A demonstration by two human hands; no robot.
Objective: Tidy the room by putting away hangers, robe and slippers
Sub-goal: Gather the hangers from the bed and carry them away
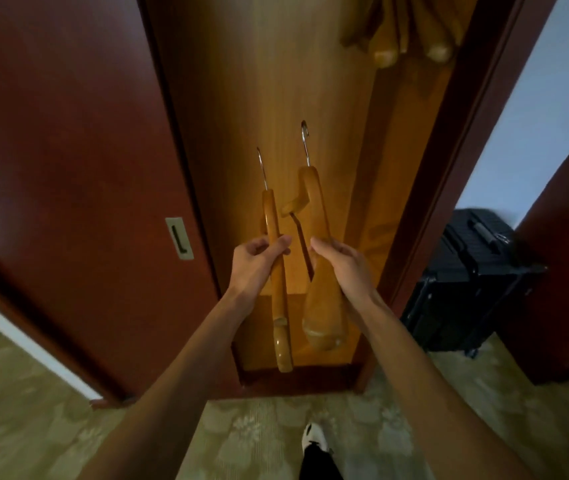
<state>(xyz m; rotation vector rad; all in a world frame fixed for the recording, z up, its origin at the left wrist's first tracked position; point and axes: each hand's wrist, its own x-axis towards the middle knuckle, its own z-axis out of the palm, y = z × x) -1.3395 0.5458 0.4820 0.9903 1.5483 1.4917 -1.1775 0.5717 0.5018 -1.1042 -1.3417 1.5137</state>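
I hold two wooden hangers upright in front of an open wardrobe [276,81], metal hooks pointing up. My left hand [253,263] grips the slimmer hanger [278,296] around its middle. My right hand [343,263] grips the broader hanger [324,306], which has a trouser bar. Several more wooden hangers [411,32] hang inside the wardrobe at the top right. No robe or slippers are in view.
The dark red sliding wardrobe door [68,168] with a recessed handle [179,238] stands to the left. A black suitcase [466,282] sits on the floor to the right of the wardrobe. Patterned carpet [259,434] lies below, with my foot [315,438] on it.
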